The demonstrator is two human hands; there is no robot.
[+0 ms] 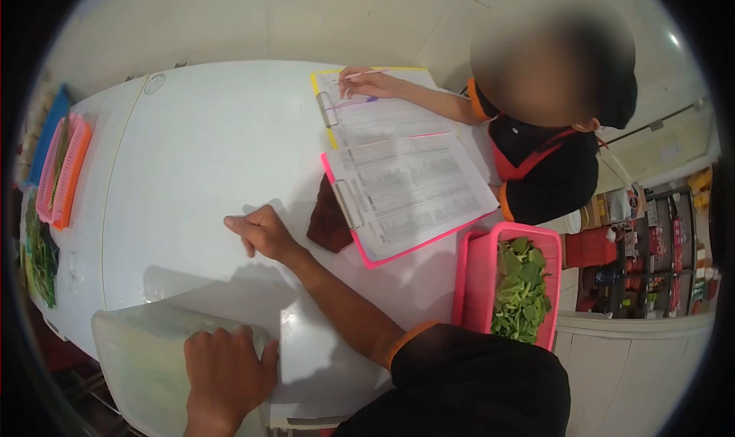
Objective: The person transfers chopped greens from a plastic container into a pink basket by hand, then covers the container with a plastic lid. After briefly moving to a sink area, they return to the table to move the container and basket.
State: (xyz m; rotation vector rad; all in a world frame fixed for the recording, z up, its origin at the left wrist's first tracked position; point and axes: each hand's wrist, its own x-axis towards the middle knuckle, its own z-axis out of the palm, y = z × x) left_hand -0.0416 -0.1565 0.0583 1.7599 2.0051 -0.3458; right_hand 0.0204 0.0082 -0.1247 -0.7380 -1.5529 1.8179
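Observation:
My left hand (230, 374) lies over a translucent whitish plastic container (145, 345) at the table's near edge. Its fingers bend down over the container's far edge, fingertips hidden, thumb to the right. A faint green tint shows through the plastic. Above the white table (207, 161), my right hand (264, 234) is loosely closed, fingers curled and nothing visible in them. Right of it, a dark reddish-brown object (329, 219) lies partly under a pink clipboard (421, 196) with printed sheets.
A co-worker's hand (367, 83) holds a pen over a yellow clipboard (325, 100). At the right, a pink basket (478, 284) contains cut leafy greens (522, 291). Orange and pink baskets (76, 169) and greens (40, 257) sit at the left edge. Shelves (658, 253) stand behind.

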